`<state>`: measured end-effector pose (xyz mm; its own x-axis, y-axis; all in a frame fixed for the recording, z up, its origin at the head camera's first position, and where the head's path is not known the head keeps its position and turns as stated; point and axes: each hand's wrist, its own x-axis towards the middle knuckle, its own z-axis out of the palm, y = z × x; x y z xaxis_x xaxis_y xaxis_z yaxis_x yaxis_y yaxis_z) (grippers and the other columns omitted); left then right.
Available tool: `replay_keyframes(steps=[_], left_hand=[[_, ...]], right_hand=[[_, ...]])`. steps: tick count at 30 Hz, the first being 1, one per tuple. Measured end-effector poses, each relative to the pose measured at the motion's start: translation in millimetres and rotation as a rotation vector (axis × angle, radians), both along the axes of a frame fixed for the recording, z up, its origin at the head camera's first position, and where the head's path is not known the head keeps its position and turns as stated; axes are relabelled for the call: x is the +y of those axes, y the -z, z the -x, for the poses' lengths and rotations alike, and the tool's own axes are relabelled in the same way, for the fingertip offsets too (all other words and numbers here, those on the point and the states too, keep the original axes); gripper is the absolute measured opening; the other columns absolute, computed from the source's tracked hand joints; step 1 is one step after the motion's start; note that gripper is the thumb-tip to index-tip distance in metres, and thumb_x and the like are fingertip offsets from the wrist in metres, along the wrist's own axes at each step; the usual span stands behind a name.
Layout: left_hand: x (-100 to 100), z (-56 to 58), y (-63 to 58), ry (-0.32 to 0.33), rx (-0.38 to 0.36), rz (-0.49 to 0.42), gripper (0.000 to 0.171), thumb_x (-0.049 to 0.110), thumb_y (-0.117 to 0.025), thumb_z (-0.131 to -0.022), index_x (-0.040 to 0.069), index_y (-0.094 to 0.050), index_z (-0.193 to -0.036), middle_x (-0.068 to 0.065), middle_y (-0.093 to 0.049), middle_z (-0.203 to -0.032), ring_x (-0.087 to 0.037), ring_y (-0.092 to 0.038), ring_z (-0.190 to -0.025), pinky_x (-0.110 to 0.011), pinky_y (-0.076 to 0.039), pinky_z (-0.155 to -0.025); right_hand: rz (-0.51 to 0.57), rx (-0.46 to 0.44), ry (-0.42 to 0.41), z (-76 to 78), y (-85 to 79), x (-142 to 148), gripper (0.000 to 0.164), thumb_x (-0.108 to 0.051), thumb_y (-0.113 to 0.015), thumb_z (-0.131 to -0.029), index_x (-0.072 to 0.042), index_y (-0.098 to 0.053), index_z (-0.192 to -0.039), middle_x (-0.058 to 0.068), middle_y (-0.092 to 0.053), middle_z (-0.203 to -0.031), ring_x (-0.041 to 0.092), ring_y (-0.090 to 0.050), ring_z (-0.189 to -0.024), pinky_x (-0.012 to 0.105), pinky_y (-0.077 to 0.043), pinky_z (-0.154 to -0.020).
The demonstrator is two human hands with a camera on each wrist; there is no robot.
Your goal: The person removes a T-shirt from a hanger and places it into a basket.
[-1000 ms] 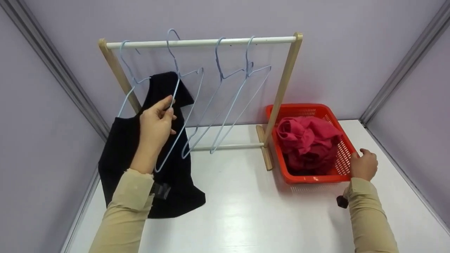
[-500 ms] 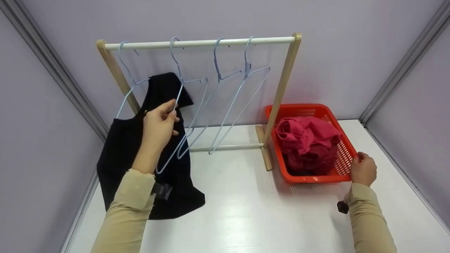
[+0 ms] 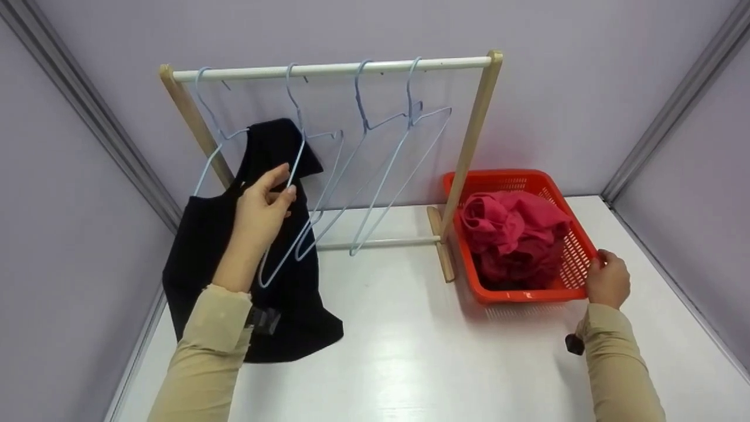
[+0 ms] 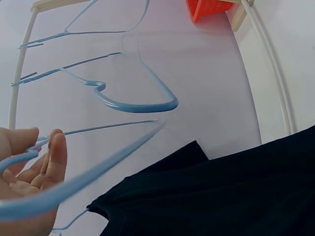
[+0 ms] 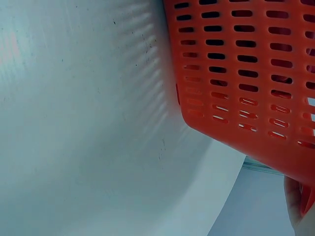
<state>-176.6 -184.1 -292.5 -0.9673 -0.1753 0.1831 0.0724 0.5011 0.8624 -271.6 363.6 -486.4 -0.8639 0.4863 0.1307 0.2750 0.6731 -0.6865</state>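
Observation:
My left hand (image 3: 262,205) is at the side wire of a light blue hanger (image 3: 297,155), thumb close to it and index finger slightly apart. The left wrist view shows the wire passing between spread thumb and fingertips. The hanger's hook is over the white rail (image 3: 334,69). Behind the hand, a black top (image 3: 205,252) hangs from the leftmost hanger (image 3: 210,167). My right hand (image 3: 608,280) grips the rim of a red plastic basket (image 3: 534,295) at its front right corner. A crumpled pink-red cloth (image 3: 515,225) lies in it.
Two more bare blue hangers, a middle one (image 3: 360,102) and a right one (image 3: 410,97), hang on the rail. The rack's right wooden post (image 3: 471,140) stands beside the basket, its foot (image 3: 442,258) on the white table (image 3: 398,334). Pale walls enclose the sides and back.
The hanger at my left hand has come down so its hook sits on the rail, and the fingers have since loosened from the wire. My right fingers have closed onto the basket rim.

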Motion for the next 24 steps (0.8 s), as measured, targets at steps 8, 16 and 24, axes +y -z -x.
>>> replay_keyframes(steps=[8,16,24], left_hand=[[-15.4,-16.3,-10.8,-0.165,0.171,0.069,0.036,0.016,-0.052,-0.097,0.005,-0.054,-0.131,-0.015,-0.053,-0.131,-0.027,-0.055,-0.117,-0.037,-0.042,-0.106],[-45.4,-30.9,-25.0,-0.393,0.273,0.139,0.03,0.007,-0.055,-0.093,0.001,-0.061,-0.121,-0.018,-0.057,-0.124,-0.029,-0.052,-0.112,-0.039,-0.042,-0.101],[-66.1,-31.5,-19.9,-0.38,0.043,0.227,0.049,0.019,-0.051,-0.096,0.005,-0.04,-0.142,-0.018,-0.043,-0.142,-0.036,-0.039,-0.131,-0.05,-0.034,-0.107]], right_hand=[[-0.016,-0.004,0.012,1.3,2.0,4.3,0.039,-0.012,-0.038,-0.098,0.005,-0.048,-0.132,0.031,-0.05,-0.13,0.047,-0.047,-0.121,0.057,-0.037,-0.1],[0.013,0.023,0.015,2.2,4.5,4.3,0.039,-0.01,-0.038,-0.098,0.004,-0.048,-0.133,0.029,-0.051,-0.131,0.044,-0.047,-0.122,0.055,-0.036,-0.101],[0.029,0.07,0.029,2.3,6.6,1.9,0.039,-0.011,-0.039,-0.097,0.0,-0.05,-0.133,0.028,-0.054,-0.127,0.043,-0.051,-0.117,0.053,-0.038,-0.098]])
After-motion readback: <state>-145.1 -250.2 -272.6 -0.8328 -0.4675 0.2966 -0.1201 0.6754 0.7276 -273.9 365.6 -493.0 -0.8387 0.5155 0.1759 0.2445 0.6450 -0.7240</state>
